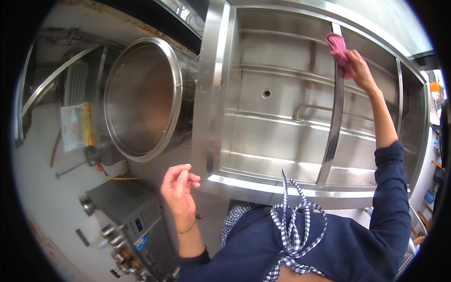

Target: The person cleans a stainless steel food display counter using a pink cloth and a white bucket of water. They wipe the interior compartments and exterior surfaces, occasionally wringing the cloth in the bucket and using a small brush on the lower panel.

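My right hand (360, 72) grips a bunched pink cloth (337, 47) at the far end of a stainless steel crossbar (333, 137). This bar spans an open steel basin (278, 148) from its far rim to its near rim. Part of the cloth is hidden behind my fingers, and some of it hangs over the bar's right side. My left hand (179, 185) is raised in the air, left of the basin's near corner, with its fingers loosely curled and nothing in them.
A drain (266, 93) and a bent metal pipe (317, 106) lie in the basin. A second crossbar (399, 91) crosses it further right. Left of the basin stands a large round steel vessel (178, 81). A grey metal appliance (130, 204) and a yellow cable (130, 178) are at lower left.
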Tool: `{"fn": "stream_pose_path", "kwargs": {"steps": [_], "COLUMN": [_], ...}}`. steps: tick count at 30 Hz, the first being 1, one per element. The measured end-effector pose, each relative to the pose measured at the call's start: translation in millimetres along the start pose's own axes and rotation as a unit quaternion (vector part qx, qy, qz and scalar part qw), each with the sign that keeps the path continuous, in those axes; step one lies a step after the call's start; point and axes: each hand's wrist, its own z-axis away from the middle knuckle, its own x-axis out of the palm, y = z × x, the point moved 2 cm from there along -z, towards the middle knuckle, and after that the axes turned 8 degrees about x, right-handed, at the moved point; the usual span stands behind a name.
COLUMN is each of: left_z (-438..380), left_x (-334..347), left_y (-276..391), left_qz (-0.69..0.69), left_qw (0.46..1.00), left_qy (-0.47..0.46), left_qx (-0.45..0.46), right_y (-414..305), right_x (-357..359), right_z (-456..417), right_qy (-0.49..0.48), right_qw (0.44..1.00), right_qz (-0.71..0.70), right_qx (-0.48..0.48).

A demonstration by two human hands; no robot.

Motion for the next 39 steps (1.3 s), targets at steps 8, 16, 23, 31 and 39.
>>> {"fn": "stream_pose_path", "kwargs": {"steps": [8,16,23,31,39], "left_z": [11,34,49,39,17], "left_x": [-90,-177,-213,-231,-245], "left_y": [-2,-13,-25,-16,-6], "left_qz": [0.025,0.009,0.006,0.027,0.046], "left_qw": [0.998,0.99,0.985,0.985,0.993], "left_qy": [0.053,0.138,0.167,0.17,0.106], "left_qx": [-0.005,-0.022,-0.043,-0.029,-0.018], "right_y": [-130,-233,-239,-226,-303], "right_x": [-1,175,298,220,103], "right_z": [34,63,126,96,-28], "right_qy": [-0.057,-0.211,-0.375,-0.568,-0.176], "right_qw": [0.998,0.971,0.906,0.82,0.945], "right_qz": [-0.001,-0.102,-0.009,0.023,-0.274], "right_qx": [-0.029,-0.045,-0.198,-0.066,0.026]}}
